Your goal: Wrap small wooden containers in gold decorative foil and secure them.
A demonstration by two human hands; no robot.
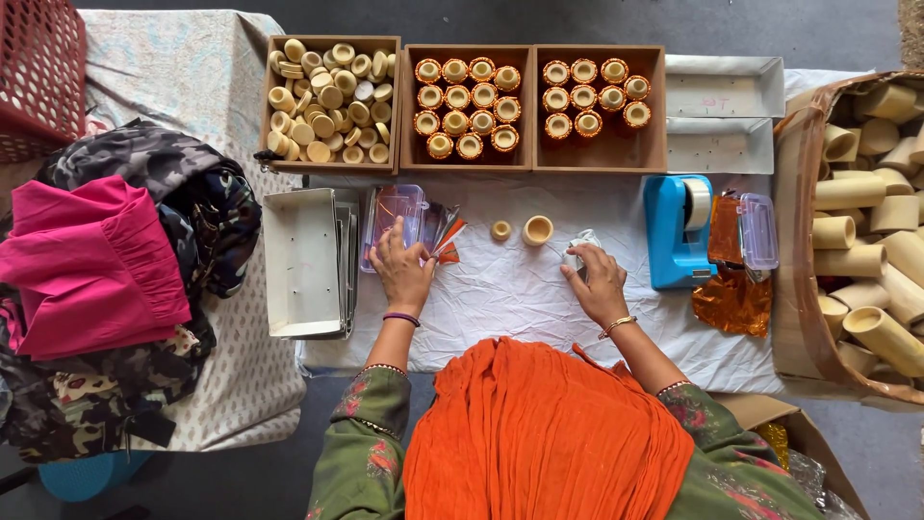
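Observation:
My left hand (401, 267) rests on the white cloth, its fingers touching a clear plastic box (395, 214) with shiny wrapper pieces (445, 236) beside it. My right hand (597, 279) is closed on a small crumpled white cloth (579, 246). Between the hands stand two small cream-coloured pieces: a little cap (500, 230) and a wider round cup (537, 229).
At the back stand three wooden trays: plain cream caps (330, 98), and two with orange-banded cups (467, 101), (592, 96). A blue tape dispenser (677, 231), orange foil (731, 299), a bag of cream tubes (866, 221), white trays (300, 262) and clothes (106, 279) surround the work area.

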